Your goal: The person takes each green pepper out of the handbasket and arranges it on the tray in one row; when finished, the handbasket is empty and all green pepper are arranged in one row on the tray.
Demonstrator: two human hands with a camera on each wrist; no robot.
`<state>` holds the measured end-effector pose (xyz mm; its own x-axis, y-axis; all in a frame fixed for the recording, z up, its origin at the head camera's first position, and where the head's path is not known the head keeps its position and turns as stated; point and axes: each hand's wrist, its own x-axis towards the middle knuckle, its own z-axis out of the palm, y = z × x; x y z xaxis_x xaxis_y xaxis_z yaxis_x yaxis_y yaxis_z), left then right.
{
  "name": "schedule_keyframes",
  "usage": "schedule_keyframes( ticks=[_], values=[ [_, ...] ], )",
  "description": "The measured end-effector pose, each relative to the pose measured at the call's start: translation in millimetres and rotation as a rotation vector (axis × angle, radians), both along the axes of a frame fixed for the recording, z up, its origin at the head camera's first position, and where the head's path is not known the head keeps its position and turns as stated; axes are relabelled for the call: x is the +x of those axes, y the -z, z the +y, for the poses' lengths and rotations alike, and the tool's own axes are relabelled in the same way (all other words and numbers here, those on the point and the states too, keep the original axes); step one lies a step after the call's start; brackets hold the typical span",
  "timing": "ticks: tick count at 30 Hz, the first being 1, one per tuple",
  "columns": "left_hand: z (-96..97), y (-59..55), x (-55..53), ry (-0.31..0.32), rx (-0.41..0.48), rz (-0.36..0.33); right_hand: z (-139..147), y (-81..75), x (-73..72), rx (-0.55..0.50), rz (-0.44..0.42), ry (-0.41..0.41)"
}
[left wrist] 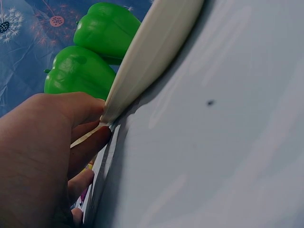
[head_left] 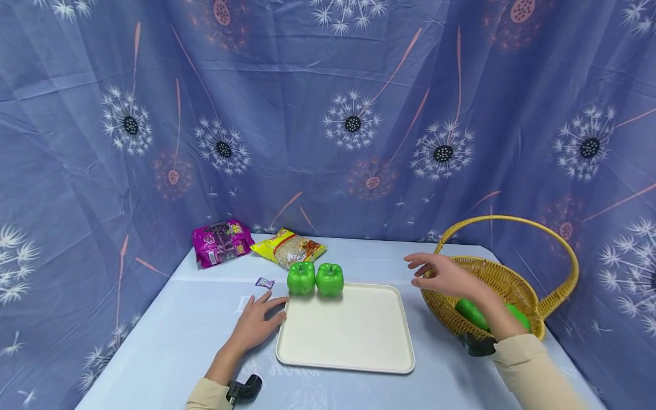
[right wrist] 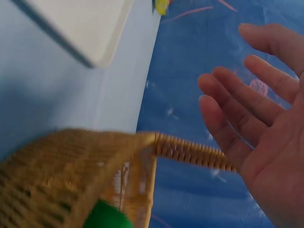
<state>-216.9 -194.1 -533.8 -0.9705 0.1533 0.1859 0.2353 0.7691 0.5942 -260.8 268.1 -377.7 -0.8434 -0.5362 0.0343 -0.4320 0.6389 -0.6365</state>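
A cream tray (head_left: 348,336) lies on the table, and two green bell peppers (head_left: 300,278) (head_left: 330,279) sit side by side at its far left corner. At the tray's left rim is my left hand (head_left: 255,324); its thumb and forefinger touch the edge, while the other fingers spread over the table. In the left wrist view those fingertips meet the rim close to the peppers (left wrist: 78,71). My right hand (head_left: 446,274) is raised over the left side of a wicker basket (head_left: 504,279), holding nothing, fingers loosely bent. Green items (head_left: 471,312) lie in the basket, partly hidden by my forearm.
A purple snack bag (head_left: 222,244) and a yellow food packet (head_left: 289,249) lie at the back left. A small wrapped sweet (head_left: 265,282) is beyond my left hand. The basket's tall handle (head_left: 569,250) arches up at the right. A blue curtain (head_left: 328,114) hangs behind the table.
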Motion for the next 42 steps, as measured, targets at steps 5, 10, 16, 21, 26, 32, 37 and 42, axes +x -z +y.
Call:
schedule_keyframes(
  ticks=[5, 10, 16, 21, 26, 32, 37, 42],
  values=[
    [0.1, -1.4, 0.5, 0.001, 0.01, 0.003, 20, -1.4, 3.7, 0.024, 0.021, 0.016],
    [0.7, -1.8, -0.3, 0.003, 0.009, 0.006, 38, -3.0, 8.9, 0.013, 0.04, 0.003],
    [1.0, -2.5, 0.0, 0.001, 0.003, 0.003, 63, -3.1, 14.4, -0.02, 0.048, -0.026],
    [2.1, -3.5, 0.6, 0.009, -0.002, 0.01, 84, -1.8, 18.4, 0.021, 0.033, -0.014],
    [2.4, -2.6, 2.8, 0.006, 0.004, 0.01, 100, 3.3, 21.4, 0.07, -0.026, -0.011],
    [1.3, 1.1, 2.3, 0.007, -0.005, 0.018, 109, 2.5, 23.0, 0.112, -0.138, -0.01],
    [0.6, 0.2, 2.4, 0.002, 0.011, 0.024, 113, 1.5, 23.4, 0.131, -0.203, -0.037],
    [1.0, 0.8, 1.0, 0.013, 0.002, 0.052, 118, 6.4, 25.3, 0.168, -0.199, -0.065]
  ],
)
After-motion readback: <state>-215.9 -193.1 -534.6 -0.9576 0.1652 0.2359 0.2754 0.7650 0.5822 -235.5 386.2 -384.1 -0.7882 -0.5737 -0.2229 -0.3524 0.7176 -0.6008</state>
